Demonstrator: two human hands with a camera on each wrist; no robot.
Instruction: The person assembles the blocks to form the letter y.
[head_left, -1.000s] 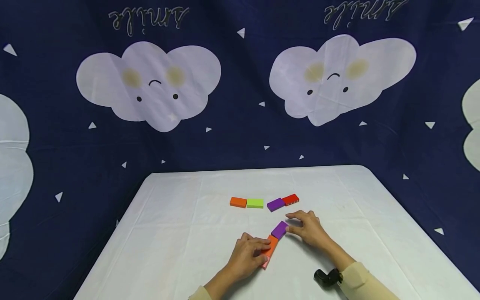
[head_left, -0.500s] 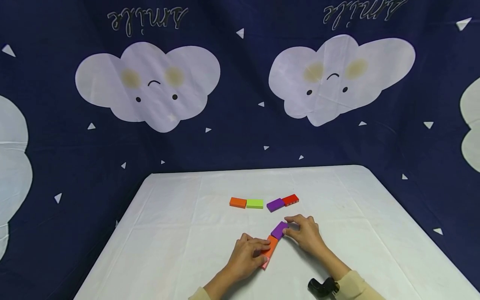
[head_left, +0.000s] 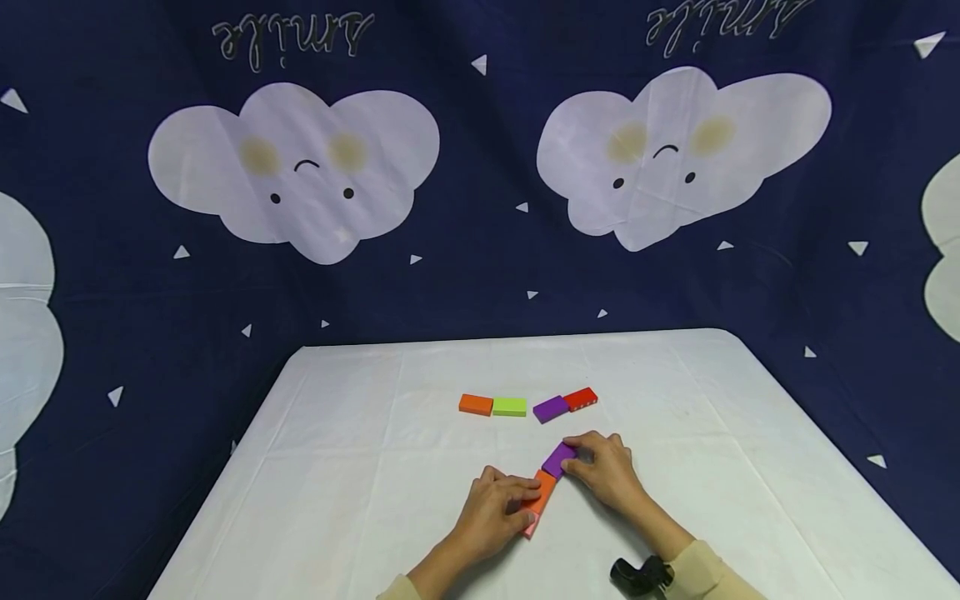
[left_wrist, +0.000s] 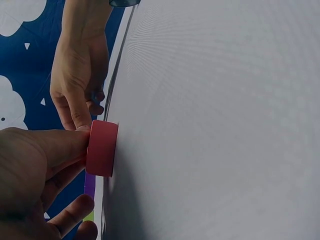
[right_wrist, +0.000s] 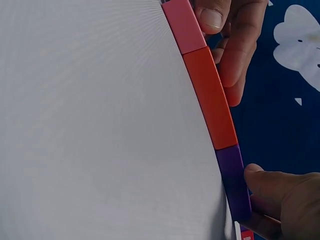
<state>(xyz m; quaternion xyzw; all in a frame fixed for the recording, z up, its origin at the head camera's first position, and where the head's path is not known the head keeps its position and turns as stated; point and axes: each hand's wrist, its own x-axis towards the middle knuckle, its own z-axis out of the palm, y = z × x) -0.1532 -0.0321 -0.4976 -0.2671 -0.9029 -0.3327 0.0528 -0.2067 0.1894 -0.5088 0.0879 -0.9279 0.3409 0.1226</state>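
Observation:
A slanting row of flat blocks lies on the white table: a pink block (right_wrist: 185, 25) nearest, an orange block (right_wrist: 210, 97) in the middle and a purple block (right_wrist: 233, 182) at the far end. In the head view my left hand (head_left: 489, 512) rests on the row, thumb at the pink block and fingertips over the orange block. My right hand (head_left: 611, 471) pinches the far purple block between thumb and fingers. The blocks stand end to end, touching. In the left wrist view only the pink block's red-looking end shows; my left hand covers part of the row.
Farther back lie an orange block (head_left: 476, 405) beside a lime green block (head_left: 510, 407), and another purple block (head_left: 551, 409) against a red block (head_left: 581, 400) with white dots. A black device (head_left: 637, 577) sits by the right sleeve. A navy cloth with clouds hangs behind.
My right hand has moved slightly left and closed its thumb and fingers onto the near purple block. The left hand and all the blocks stay about where they were.

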